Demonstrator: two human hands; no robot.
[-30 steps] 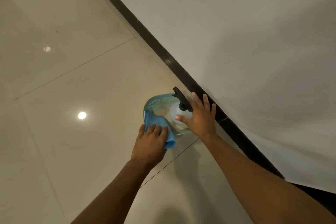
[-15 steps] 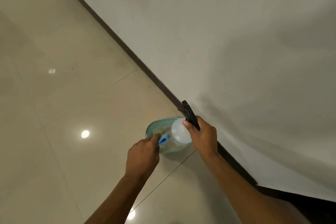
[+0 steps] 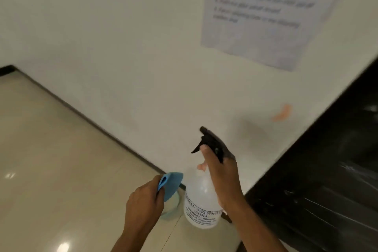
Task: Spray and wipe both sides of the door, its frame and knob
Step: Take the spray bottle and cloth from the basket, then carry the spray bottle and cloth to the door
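Where glossy floor (image 3: 61,159) meets wall (image 3: 122,47), dark skirting (image 3: 98,127).

Two bare forearms are seen entering from the lower edge. No sleeve is seen on either arm up to the frame's edge. The left hand (image 3: 144,200) and the right hand (image 3: 222,176) are uncovered and unadorned; short, plain nails are seen on the right hand's fingertips (image 3: 201,166).
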